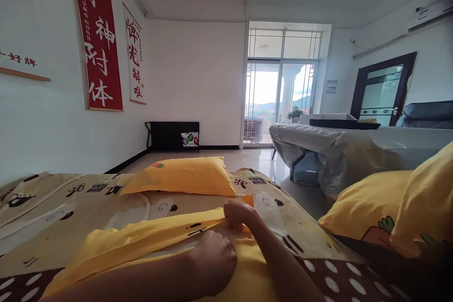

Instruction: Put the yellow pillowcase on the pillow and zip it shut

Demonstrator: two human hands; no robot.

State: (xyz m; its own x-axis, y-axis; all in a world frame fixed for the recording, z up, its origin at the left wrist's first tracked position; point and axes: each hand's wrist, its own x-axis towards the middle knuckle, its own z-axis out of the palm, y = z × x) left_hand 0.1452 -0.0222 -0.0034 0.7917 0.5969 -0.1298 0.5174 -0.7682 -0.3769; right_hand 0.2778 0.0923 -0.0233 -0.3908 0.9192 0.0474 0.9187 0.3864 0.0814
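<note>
A yellow pillowcase (148, 233) lies rumpled across the bed in front of me, with a long fold or opening along it and something whitish showing inside. My right hand (239, 215) is closed on its far right end, where a corner of the cloth sticks up past the fingers. Nearer to me, my left hand (215, 259) is curled into a fist on the same cloth, just below the right hand; its fingertips are hidden. Beyond both hands lies a plump yellow pillow (184, 175) with a small carrot print.
The bed has a beige printed blanket (88, 207) with a brown dotted border. More yellow carrot-print bedding (368, 203) is heaped at the right. A plastic-covered table (329, 144) stands beyond the bed, and a black folded panel (166, 136) leans on the far wall.
</note>
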